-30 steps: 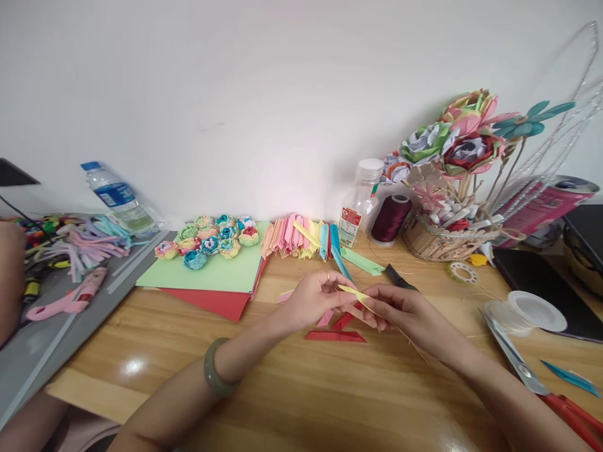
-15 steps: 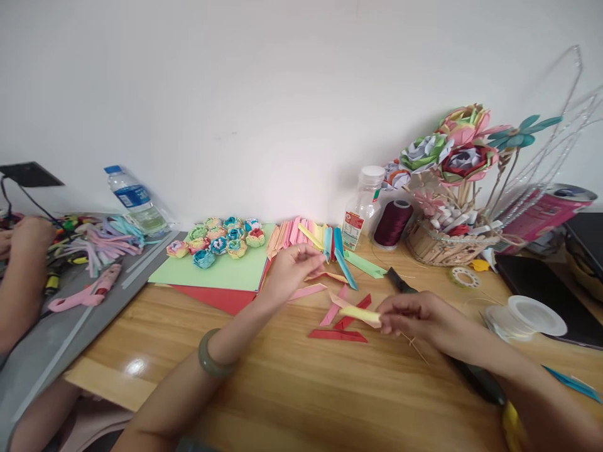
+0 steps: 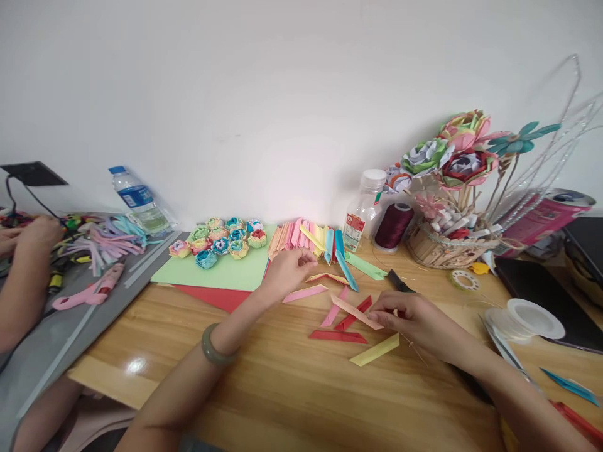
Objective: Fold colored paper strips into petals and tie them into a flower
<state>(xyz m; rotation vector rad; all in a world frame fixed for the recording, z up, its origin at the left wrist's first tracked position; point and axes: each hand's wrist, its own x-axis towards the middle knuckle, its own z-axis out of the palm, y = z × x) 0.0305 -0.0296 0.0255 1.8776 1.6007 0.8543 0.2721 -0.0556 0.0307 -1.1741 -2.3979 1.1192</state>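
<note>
My right hand (image 3: 400,312) has its fingers closed at the lower right end of a peach folded paper strip (image 3: 353,309), which crosses a red folded strip (image 3: 362,306). A pink strip (image 3: 335,307) and another red strip (image 3: 338,336) lie beside it. On the wood just below sits a yellow folded strip (image 3: 375,350). My left hand (image 3: 291,273) has curled fingers above the tabletop, close to an orange-edged strip (image 3: 327,277) and a pink strip (image 3: 305,293); whether anything is between its fingertips is hidden. Behind it stands a row of folded strips (image 3: 294,235) in several colours.
Small paper flowers (image 3: 206,258) rest on green paper (image 3: 174,273) at the left. A clear bottle (image 3: 362,210), thread spool (image 3: 394,226) and flower basket (image 3: 436,248) stand along the wall. A white spool (image 3: 536,319) lies right. Another person's arm (image 3: 28,282) is at far left.
The yellow strip has left my right hand and now lies on the table. My right fingers have moved slightly left onto the peach strip's end. My left hand has drawn back a little, fingers more curled.
</note>
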